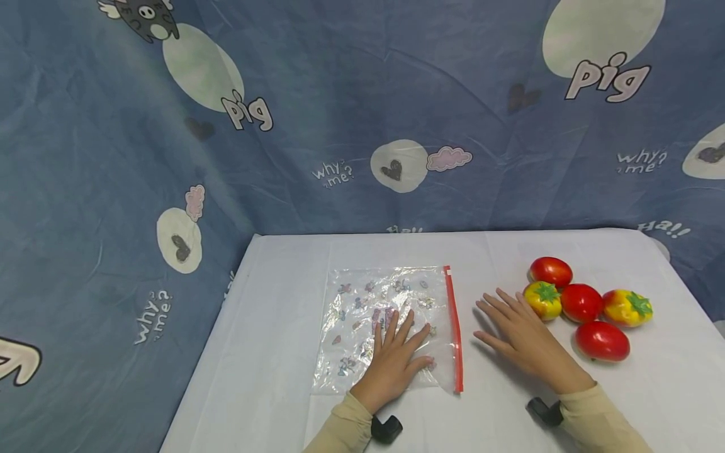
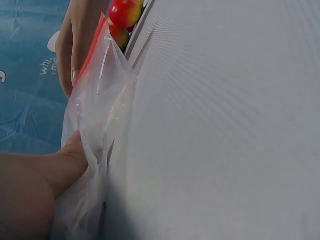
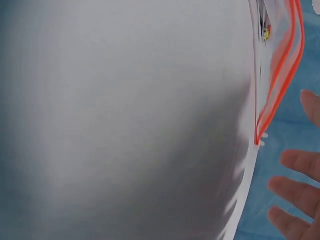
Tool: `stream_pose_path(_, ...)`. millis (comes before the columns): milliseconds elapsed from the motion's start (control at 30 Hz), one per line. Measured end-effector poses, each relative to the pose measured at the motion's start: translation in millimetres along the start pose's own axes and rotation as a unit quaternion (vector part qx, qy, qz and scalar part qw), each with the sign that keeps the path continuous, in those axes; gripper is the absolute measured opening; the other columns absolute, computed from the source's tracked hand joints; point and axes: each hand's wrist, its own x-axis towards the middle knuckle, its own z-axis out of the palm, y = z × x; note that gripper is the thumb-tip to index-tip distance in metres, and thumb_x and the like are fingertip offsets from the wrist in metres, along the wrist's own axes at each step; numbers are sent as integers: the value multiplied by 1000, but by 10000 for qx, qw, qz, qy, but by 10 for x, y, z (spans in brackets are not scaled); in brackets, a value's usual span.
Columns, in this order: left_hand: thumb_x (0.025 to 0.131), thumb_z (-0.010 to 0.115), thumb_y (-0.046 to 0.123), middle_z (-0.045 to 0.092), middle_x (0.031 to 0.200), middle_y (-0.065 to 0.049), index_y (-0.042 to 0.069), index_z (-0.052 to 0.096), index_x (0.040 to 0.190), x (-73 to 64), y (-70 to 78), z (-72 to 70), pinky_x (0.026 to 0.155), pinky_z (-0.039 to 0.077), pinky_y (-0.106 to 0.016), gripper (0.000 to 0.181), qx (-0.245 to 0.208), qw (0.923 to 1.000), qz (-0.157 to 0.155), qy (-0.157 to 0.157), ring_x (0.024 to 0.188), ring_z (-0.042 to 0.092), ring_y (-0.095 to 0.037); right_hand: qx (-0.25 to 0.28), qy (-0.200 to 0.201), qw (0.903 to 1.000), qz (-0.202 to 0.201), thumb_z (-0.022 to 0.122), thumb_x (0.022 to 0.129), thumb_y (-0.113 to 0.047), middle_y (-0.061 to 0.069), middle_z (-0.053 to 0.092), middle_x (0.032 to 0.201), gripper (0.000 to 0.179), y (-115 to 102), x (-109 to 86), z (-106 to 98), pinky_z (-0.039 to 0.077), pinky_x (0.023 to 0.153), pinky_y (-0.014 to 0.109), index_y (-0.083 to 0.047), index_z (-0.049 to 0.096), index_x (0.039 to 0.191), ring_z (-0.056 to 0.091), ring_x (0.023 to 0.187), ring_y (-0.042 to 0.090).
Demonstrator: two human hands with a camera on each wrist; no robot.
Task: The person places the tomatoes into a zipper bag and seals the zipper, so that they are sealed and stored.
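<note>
A clear zip bag (image 1: 345, 327) with small printed figures and a red zip strip (image 1: 455, 333) lies flat on the white table. My left hand (image 1: 392, 362) rests on its lower right part, fingers spread and straight. In the left wrist view, the thumb (image 2: 70, 162) lies against the plastic. My right hand (image 1: 527, 343), fingers extended and holding nothing, is over the table between the zip strip and a group of produce. Nearest to it is a yellow-and-red pepper-like piece (image 1: 542, 301) with a green top. The right wrist view shows spread fingers (image 3: 297, 195) apart from the zip.
Beside that piece lie smooth red oval tomato-like pieces (image 1: 581, 303) (image 1: 551, 272) (image 1: 603, 341) and a second yellow-and-red piece (image 1: 627, 308). A blue printed cloth (image 1: 294, 75) hangs behind and left of the white table (image 1: 255, 352).
</note>
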Motion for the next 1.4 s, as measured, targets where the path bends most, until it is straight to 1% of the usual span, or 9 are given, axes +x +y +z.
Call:
stream_pose_path(100,104,51,49,19,174,-9,27,44,158,1,-4,2,126,-2,-70,59,-74,10000,3,5,162,4,-38,34,-75,10000,-25,77,89,-44,14,57,152,67,7,46,-1,22,124,68,-12,59,146,39,149,42)
stream_pose_path(233,105,48,48,19,174,-9,27,43,158,-2,7,-12,127,-3,-69,57,-124,9999,-5,-14,162,4,-38,185,-39,9997,-133,77,90,-42,14,62,147,62,22,100,16,24,122,69,-11,63,141,45,146,42)
stream_pose_path(467,109,38,47,19,174,-9,26,43,159,-5,13,-22,127,-1,-69,54,-116,9999,-12,-27,162,4,-38,459,-198,9987,-108,74,92,-41,13,62,146,59,21,198,26,24,123,69,-12,63,142,47,145,42)
stream_pose_path(633,110,34,44,20,173,-10,27,43,158,-1,16,-22,127,-1,-69,52,-157,9999,-58,-12,162,4,-38,487,-279,9984,-108,74,93,-39,12,61,148,58,12,250,34,25,123,68,-13,61,144,48,145,39)
stream_pose_path(800,111,32,42,19,173,-9,27,43,158,-3,12,-17,127,-2,-68,51,-172,9998,-94,-16,162,4,-38,579,-243,9979,-171,72,95,-39,12,62,147,56,-8,306,49,26,123,67,-13,62,143,49,143,39)
stream_pose_path(1033,111,30,42,20,173,-9,28,43,158,-4,10,-25,127,-1,-68,51,-255,9996,-133,-34,162,4,-37,685,-209,9967,-369,71,96,-35,12,63,145,53,-22,413,60,26,124,66,-10,63,142,52,141,38)
stream_pose_path(1133,111,30,42,20,173,-8,29,43,158,-2,2,-23,127,-2,-68,51,-315,9994,-145,-35,162,5,-37,685,-234,9965,-407,71,96,-37,12,63,145,54,-25,467,66,26,124,65,-11,62,142,52,141,37)
stream_pose_path(1267,112,29,43,20,173,-9,29,43,158,-1,-13,-11,127,-2,-69,51,-415,9991,-116,-1,162,5,-37,733,-279,9959,-454,71,96,-40,12,64,145,54,-15,529,87,28,124,65,-11,63,142,53,140,38)
stream_pose_path(1400,112,29,42,21,173,-10,29,43,158,-6,-24,-12,126,-3,-69,50,-537,9985,-78,29,162,6,-38,775,-232,9947,-639,72,95,-37,13,64,144,52,10,583,111,30,122,65,-10,64,140,54,138,39)
